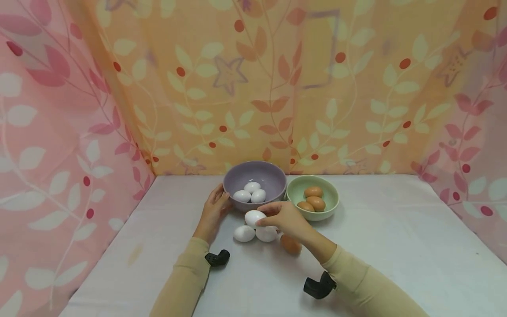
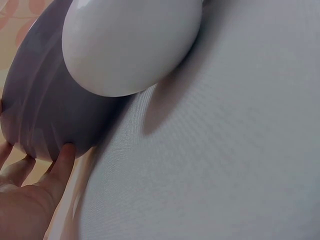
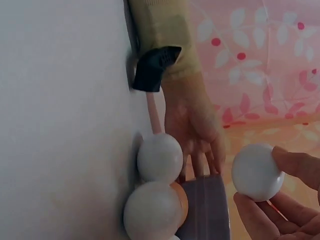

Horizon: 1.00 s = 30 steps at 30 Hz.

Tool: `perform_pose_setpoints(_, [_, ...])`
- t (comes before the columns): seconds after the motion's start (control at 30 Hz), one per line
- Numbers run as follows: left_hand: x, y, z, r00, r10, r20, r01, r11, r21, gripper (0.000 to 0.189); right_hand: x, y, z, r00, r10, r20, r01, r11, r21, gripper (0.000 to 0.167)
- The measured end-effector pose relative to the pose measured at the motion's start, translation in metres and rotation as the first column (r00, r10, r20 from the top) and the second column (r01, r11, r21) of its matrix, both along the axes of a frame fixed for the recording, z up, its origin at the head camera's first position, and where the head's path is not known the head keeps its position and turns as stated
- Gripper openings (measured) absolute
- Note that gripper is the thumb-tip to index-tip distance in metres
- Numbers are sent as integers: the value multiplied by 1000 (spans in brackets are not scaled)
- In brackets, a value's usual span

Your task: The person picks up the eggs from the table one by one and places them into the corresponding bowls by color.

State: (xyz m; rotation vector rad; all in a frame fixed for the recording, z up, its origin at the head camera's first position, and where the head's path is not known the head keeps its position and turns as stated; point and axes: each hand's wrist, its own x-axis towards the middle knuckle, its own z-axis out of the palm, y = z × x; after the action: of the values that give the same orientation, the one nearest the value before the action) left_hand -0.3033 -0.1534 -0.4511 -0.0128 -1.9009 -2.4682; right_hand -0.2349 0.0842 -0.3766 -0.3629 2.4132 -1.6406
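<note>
My right hand [image 1: 288, 219] pinches a white egg [image 1: 254, 218] between thumb and fingers, raised just in front of the purple bowl [image 1: 229, 178]. In the right wrist view the same egg [image 3: 256, 171] stands apart from the eggs on the table. At the bowl's left side, my left hand [image 1: 214, 211] touches the wall with extended fingertips. Its fingers [image 2: 64, 157] spread along the bowl's outside in the left wrist view. Inside the purple bowl are three white eggs [image 1: 252, 188]. White eggs [image 1: 244, 234] and a brown egg [image 1: 291, 245] lie on the table below the right hand.
A green bowl [image 1: 334, 204] with three brown eggs [image 1: 315, 203] stands right beside the purple one. White cloth covers the table [image 1: 396, 246]. Patterned fabric [image 1: 269, 88] hangs behind and at both sides. Each sleeve carries a black wrist camera [image 1: 320, 285].
</note>
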Motion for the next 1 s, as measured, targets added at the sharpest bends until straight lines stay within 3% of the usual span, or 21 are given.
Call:
perform_pose_setpoints(0.17, [-1,-1,-2,1000,4,12,-4,1000,4,55,-24,-1,9,999,-12,41,15,997,-79,41])
perform_pose_setpoints(0.4, [-4,-2,-6,1000,1,3,-1,1000,14,57,-50,-8,21,997,-72,16,73,996,-59,41])
perform_pose_setpoints(0.6, [-4,-2,-5,1000,2,-10,-2,1000,16,57,-70,-15,22,997,-75,-31,75,997,-22,40])
perform_pose_setpoints(1.0, [-3,-1,-4,1000,13,2,-13,1000,-5,56,-106,-32,21,991,-128,-41,127,992,-16,37])
